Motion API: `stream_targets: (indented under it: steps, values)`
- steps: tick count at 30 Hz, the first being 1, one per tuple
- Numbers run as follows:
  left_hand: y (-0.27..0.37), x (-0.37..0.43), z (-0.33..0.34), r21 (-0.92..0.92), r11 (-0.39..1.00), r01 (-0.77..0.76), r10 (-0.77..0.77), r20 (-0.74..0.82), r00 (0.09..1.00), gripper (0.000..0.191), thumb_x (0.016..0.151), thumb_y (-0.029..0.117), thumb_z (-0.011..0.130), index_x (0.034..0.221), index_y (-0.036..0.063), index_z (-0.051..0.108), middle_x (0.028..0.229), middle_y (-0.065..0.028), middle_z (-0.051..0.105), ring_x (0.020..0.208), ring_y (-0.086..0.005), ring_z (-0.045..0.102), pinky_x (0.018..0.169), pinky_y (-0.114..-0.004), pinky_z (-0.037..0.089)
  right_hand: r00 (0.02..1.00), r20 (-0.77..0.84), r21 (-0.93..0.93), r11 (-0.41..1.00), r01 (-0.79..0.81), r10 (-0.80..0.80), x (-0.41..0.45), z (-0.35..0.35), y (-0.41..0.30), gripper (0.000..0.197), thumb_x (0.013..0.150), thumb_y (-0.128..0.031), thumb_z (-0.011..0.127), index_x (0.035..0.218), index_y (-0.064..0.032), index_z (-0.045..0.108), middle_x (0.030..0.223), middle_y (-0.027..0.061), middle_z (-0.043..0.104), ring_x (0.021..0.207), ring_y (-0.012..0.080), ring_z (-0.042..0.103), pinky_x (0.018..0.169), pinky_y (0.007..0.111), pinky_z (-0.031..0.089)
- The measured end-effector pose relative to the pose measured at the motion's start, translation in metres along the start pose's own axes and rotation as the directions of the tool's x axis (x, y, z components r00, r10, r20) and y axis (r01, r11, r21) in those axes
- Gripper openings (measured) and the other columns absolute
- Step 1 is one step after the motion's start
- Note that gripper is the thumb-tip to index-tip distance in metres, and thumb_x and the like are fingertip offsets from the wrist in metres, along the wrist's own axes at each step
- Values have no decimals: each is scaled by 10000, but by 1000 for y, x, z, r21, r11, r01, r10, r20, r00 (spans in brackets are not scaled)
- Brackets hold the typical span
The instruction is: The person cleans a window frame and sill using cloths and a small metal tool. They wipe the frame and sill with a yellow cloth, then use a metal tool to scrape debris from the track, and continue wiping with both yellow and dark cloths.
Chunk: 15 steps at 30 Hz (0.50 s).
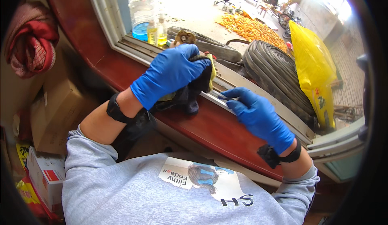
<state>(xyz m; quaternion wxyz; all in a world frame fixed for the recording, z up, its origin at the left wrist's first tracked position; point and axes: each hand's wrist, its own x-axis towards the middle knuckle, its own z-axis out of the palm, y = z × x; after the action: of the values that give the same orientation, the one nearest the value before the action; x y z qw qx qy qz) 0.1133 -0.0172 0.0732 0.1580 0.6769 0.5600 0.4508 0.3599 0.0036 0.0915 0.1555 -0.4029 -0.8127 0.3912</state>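
My left hand (178, 70), in a blue rubber glove, grips a bundle of dark and yellow cloth (200, 82) above the white window frame. Part of the bundle hangs over the red sill (212, 120). My right hand (257, 112), gloved in the same blue, is at the window track (222, 96) to the right of the cloth. A thin, light-coloured item shows between its thumb and forefinger; I cannot tell whether it is a held tool or the edge of the track. A brown, dirty round object (185, 37) shows just beyond my left hand.
Past the track lie a coiled dark flat hose (269, 70), a yellow plastic bag (312, 64), a large bottle of blue liquid (140, 30) and small yellow-liquid bottles (162, 32). Corn cobs (251, 27) cover ground outside. Cardboard boxes (56, 115) stand at left, below a red cloth (33, 40).
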Motion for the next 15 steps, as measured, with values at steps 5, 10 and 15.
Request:
stream_targets:
  steps: [5,10,15]
  values:
    - [44,27,12,39,998,-54,47,149,988,174,902,185,634,867,20,593,690,-29,527,675,-70,466,610,-276,447,857,-387,-367,910,193,-339,-10,25,-3,162,852,-168,669,1001,-105,661,768,109,671,634,238,653,581,306,513]
    - [110,32,41,-79,995,-54,78,334,939,103,848,125,670,868,29,637,714,-26,610,690,-59,539,637,-242,481,647,-577,-607,792,70,-499,-41,12,22,99,812,-144,678,896,-139,626,605,87,578,525,269,593,456,366,455]
    - [170,44,84,-51,976,-213,211,480,852,123,839,141,675,859,26,638,684,-41,593,667,-67,533,631,-254,476,563,-669,-607,794,-37,-485,-89,0,32,95,817,-171,660,845,-119,586,579,78,539,480,253,552,430,360,425]
